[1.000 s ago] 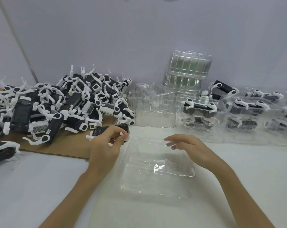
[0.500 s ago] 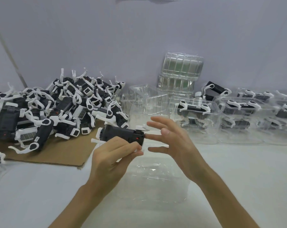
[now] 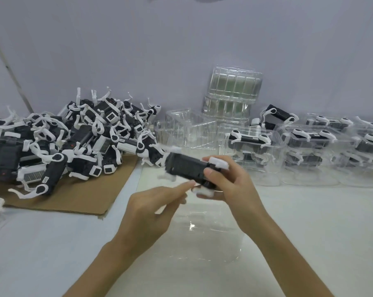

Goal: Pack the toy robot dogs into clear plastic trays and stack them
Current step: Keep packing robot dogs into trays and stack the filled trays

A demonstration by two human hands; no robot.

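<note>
It was a packing station in a small factory or workshop. A heap of identical toy robot dogs lay on a cardboard sheet at the left of a plain white desk. Empty clear trays stood stacked against the bare wall, and rows of filled trays, piled on one another, ran along the right.

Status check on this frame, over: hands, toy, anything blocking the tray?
Right hand grips black-and-white toy robot dog above empty clear plastic tray. Left hand open, index finger at toy's underside. Tray mouth unobstructed.
</note>
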